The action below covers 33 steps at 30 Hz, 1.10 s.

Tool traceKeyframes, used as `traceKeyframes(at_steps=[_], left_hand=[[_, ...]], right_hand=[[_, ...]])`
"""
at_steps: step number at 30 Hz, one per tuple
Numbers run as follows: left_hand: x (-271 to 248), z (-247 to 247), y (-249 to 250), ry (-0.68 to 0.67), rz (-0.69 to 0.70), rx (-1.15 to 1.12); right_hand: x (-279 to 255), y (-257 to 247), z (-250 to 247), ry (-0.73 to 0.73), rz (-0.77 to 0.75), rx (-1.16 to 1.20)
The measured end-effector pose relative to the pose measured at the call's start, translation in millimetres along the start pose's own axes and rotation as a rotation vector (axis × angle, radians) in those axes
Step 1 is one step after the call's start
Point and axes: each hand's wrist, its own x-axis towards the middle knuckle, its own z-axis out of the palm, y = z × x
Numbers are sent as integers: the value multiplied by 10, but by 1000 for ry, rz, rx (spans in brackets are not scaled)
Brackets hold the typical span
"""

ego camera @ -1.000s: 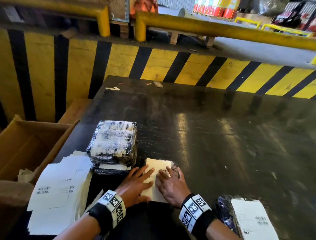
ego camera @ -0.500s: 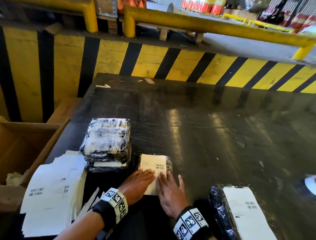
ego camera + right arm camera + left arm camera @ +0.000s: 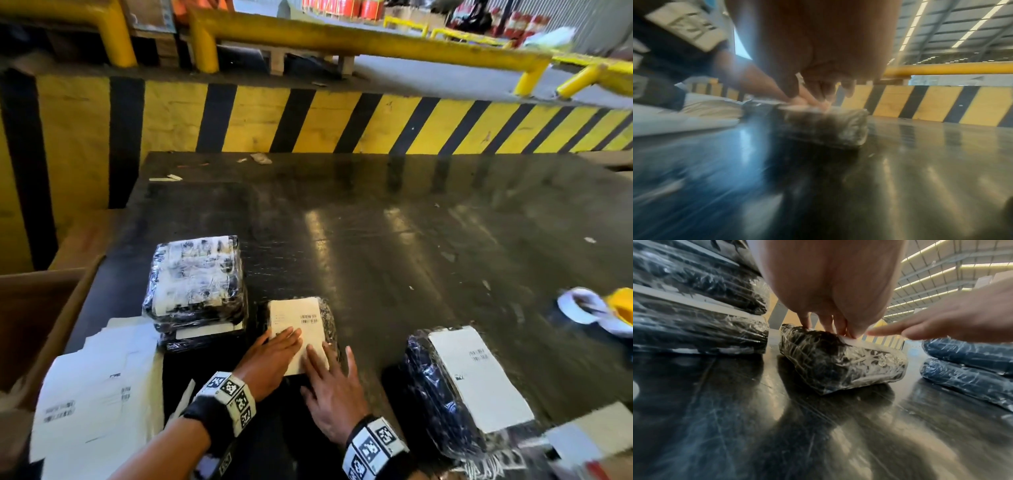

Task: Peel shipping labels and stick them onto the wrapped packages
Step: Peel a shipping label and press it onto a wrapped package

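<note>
A small package wrapped in clear film (image 3: 329, 322) (image 3: 838, 363) (image 3: 826, 128) lies on the dark table near me, with a white shipping label (image 3: 298, 318) stuck on its top. My left hand (image 3: 274, 353) lies flat on the label's near left part, fingers straight. My right hand (image 3: 329, 383) lies flat beside it, fingers spread over the label's near right edge. Both hands (image 3: 838, 327) press down from above. To the left stands a stack of wrapped packages (image 3: 197, 291). A loose pile of label sheets (image 3: 92, 401) lies at the near left.
A larger wrapped package with a label (image 3: 469, 387) lies at the near right. An open cardboard box (image 3: 34, 315) sits off the table's left edge. A white and yellow cloth-like thing (image 3: 596, 308) lies at the far right. A striped yellow-black barrier (image 3: 308, 123) backs the table.
Both hands have slid toward me along the label, uncovering its far part and barcode. The right hand's fingers have spread. The head view has turned to the right.
</note>
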Motion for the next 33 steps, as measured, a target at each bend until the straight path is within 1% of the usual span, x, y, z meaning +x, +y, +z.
traceKeyframes(at_steps=[2, 3, 4, 6, 8, 10, 11, 12, 13, 15, 16, 18, 22, 26, 29, 31, 33], left_hand=[[-48, 31, -19, -1, 34, -6], [-65, 43, -34, -5, 31, 0], [-99, 37, -49, -37, 20, 19], [-145, 90, -79, -48, 48, 24], [-212, 109, -65, -52, 61, 42], [-234, 113, -53, 18, 56, 66], [-251, 15, -5, 63, 40, 74], [-252, -63, 34, 106, 59, 73], [-245, -58, 80, 208, 99, 44], [-221, -103, 189, 143, 141, 23], [-226, -126, 244, 107, 140, -4], [-242, -58, 279, 161, 152, 25], [-400, 156, 85, 219, 167, 47], [-615, 227, -46, 275, 154, 11], [-745, 241, -79, 248, 122, -15], [-765, 156, -83, 286, 118, -65], [-694, 38, -72, 360, 101, -152]], right_hand=[[-89, -67, 97, -10, 6, 15], [-130, -44, 129, 1, 21, 11], [-165, -13, 163, 18, 37, 9], [-247, 74, 203, 43, 54, -9], [-297, 105, 185, 12, 92, -6], [-269, 73, 95, 8, 151, 29], [-231, 45, 28, 13, 176, 70], [-160, 36, -32, 36, 180, 104], [-83, 39, -83, 25, 187, 161], [75, 55, -190, -26, 210, 241], [152, 66, -230, -64, 204, 248], [267, 86, -269, -111, 160, 252], [337, 101, -234, -128, 127, 188], [331, 117, -191, -105, 132, 205], [381, 113, -171, -53, 97, 198], [445, 103, -176, -50, 69, 227], [535, 102, -189, -65, 31, 223]])
